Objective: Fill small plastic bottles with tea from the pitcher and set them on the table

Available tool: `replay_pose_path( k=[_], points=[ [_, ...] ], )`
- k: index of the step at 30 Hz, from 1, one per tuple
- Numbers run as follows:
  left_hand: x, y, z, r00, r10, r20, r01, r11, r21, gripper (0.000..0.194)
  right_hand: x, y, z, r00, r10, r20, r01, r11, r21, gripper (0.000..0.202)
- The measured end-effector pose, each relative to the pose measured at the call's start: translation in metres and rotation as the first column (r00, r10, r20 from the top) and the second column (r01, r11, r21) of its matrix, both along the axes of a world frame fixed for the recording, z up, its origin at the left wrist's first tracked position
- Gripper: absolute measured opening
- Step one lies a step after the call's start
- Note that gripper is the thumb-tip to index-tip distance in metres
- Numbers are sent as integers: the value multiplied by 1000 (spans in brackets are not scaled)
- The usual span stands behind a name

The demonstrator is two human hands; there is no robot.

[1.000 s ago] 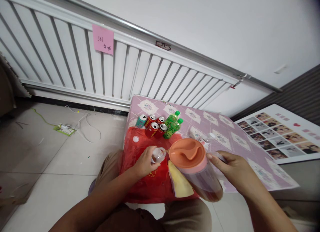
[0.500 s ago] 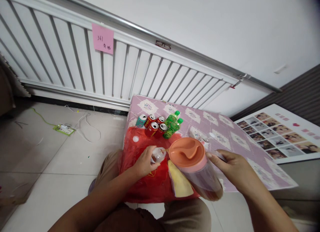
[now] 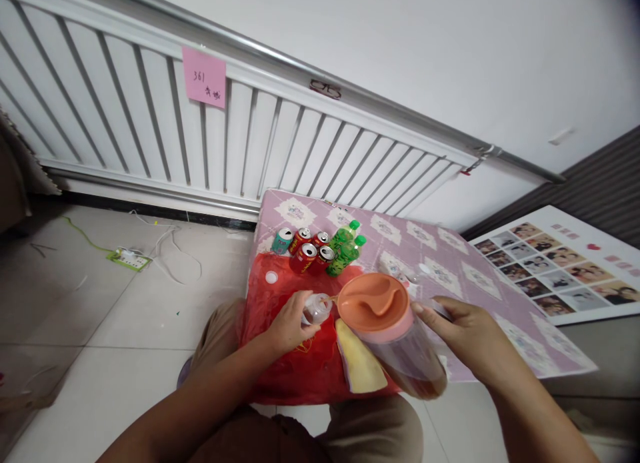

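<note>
My left hand (image 3: 291, 323) is wrapped round a small clear bottle (image 3: 317, 308) with its open mouth facing the jug. My right hand (image 3: 453, 323) grips the handle of a clear jug (image 3: 407, 360) that has an orange lid (image 3: 374, 302) and brown liquid inside. The jug is tilted to the left, and a thin brown stream runs from its spout to the bottle's mouth. Beneath both hands lie a red cloth (image 3: 320, 366) and a folded yellow cloth (image 3: 363, 363). On the red cloth, left of the cans, rests a round white cap (image 3: 271, 277).
Several red cans (image 3: 306, 258), a teal can (image 3: 283, 240) and green-capped bottles (image 3: 344, 250) stand behind my hands on the patterned table (image 3: 433, 270). A white radiator (image 3: 240, 136) runs along the wall. At right leans a photo board (image 3: 560, 263); a power strip (image 3: 128, 258) lies on the floor.
</note>
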State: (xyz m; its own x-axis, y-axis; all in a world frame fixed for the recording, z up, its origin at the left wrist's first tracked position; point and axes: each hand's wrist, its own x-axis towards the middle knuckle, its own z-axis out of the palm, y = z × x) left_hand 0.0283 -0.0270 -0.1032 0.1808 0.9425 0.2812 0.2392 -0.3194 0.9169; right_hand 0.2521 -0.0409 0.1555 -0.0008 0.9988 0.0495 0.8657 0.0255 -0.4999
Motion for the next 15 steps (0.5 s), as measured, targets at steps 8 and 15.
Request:
replay_pose_path(
  k=[8,15],
  points=[
    [-1,0,0,1000,-1,1,1,1000,-7,75,7,0,-4,1000,-16,19,16,1000,-18,53],
    [0,0,-1,1000,3,9,-3,1000,-3,76,3,1,2,999,-30,28,31,999,-39,55]
  ],
)
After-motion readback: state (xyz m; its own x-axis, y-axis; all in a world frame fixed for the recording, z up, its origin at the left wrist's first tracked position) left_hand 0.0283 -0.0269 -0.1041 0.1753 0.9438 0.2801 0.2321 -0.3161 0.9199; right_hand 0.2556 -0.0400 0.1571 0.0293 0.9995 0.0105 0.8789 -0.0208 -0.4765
